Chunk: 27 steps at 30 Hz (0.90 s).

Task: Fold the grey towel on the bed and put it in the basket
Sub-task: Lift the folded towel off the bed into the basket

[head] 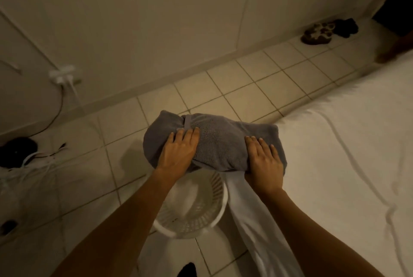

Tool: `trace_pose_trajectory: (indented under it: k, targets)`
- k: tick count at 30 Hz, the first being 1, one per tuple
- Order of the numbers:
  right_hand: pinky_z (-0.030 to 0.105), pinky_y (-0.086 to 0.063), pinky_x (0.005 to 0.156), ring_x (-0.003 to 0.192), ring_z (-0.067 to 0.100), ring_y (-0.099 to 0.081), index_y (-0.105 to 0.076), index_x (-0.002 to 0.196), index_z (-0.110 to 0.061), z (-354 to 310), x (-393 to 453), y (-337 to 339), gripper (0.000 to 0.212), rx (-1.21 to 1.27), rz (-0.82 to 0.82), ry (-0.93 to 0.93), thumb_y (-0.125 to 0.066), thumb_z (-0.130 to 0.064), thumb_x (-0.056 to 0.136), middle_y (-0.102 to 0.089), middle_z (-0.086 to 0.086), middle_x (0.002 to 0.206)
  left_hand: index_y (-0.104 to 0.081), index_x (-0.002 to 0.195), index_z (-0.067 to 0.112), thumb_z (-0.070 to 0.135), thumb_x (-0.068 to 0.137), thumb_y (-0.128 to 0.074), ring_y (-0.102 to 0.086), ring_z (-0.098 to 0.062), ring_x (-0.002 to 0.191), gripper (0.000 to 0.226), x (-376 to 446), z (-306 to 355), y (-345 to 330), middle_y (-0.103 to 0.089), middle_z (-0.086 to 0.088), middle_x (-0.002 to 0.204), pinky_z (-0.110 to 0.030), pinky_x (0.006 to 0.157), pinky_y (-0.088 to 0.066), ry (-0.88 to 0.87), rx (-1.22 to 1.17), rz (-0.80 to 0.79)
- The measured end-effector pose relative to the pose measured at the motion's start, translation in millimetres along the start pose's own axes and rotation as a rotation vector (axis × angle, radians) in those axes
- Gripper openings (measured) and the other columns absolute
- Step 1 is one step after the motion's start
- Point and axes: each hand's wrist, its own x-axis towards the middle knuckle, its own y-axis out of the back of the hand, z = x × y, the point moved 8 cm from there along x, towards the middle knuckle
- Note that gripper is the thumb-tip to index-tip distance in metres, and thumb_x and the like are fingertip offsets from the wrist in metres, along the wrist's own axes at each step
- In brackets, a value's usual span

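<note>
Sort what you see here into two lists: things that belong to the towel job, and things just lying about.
Belongs to the job:
towel, held by the left hand and right hand
basket, white, on the floor below the towel
bed

Just lying about:
slippers by the wall
plug and its cable
dark object on the floor at left

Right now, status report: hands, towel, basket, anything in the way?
Left hand and right hand both hold the folded grey towel. Towel off the bed, above the white basket. Bed sheet hangs beside the basket rim.
</note>
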Motion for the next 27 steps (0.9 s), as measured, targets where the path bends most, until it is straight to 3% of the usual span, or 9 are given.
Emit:
trace_pose_trajectory:
  k: [5, 11, 16, 23, 27]
  targets:
    - [0.053, -0.040, 0.100, 0.121, 0.033, -0.055, -0.052, 0.131, -0.009, -99, 11, -27, 0.078, 0.036, -0.022, 0.115, -0.081, -0.018, 0.060, -0.059, 0.014, 0.130, -0.062, 0.118, -0.001, 0.030, 0.033, -0.096, -0.070, -0.037, 0.090, 0.097, -46, -93, -31, -0.072, -0.019, 0.103, -0.047, 0.072, -0.060, 0.104, -0.004, 0.024]
    - [0.054, -0.036, 0.104, 0.126, 0.035, -0.050, -0.047, 0.135, -0.008, -160, 4, -84, 0.076, 0.081, -0.114, 0.224, -0.075, -0.011, 0.065, -0.055, 0.015, 0.135, -0.041, 0.123, 0.003, 0.041, 0.038, -0.092, -0.070, -0.035, 0.093, 0.106, -91, -134, -91, -0.072, -0.018, 0.105, -0.045, 0.074, -0.060, 0.171, -0.045, 0.003]
    - [0.054, -0.032, 0.108, 0.131, 0.035, -0.044, -0.043, 0.138, -0.007, -167, 2, -143, 0.075, 0.110, -0.173, 0.255, -0.072, -0.010, 0.069, -0.050, 0.016, 0.139, -0.051, 0.122, 0.002, 0.053, 0.042, -0.088, -0.070, -0.036, 0.092, 0.101, -92, -133, -151, -0.071, -0.017, 0.106, -0.045, 0.072, -0.060, 0.188, -0.016, -0.042]
    - [0.056, -0.031, 0.109, 0.133, 0.038, -0.040, -0.039, 0.141, -0.005, -144, -15, -222, 0.073, 0.179, -0.239, 0.255, -0.069, -0.015, 0.075, -0.045, 0.019, 0.142, -0.050, 0.124, 0.005, 0.040, 0.058, -0.082, -0.070, -0.032, 0.095, 0.081, -88, -99, -206, -0.071, -0.013, 0.105, -0.042, 0.080, -0.058, 0.176, 0.112, -0.023]
    - [0.057, -0.028, 0.111, 0.135, 0.039, -0.037, -0.036, 0.143, -0.006, -133, -34, -271, 0.070, 0.191, -0.322, 0.266, -0.036, -0.035, 0.079, -0.042, 0.018, 0.145, -0.043, 0.123, 0.004, 0.043, 0.061, -0.081, -0.070, -0.032, 0.096, 0.083, -105, -70, -255, -0.072, -0.015, 0.106, -0.041, 0.078, -0.059, 0.201, 0.072, -0.088]
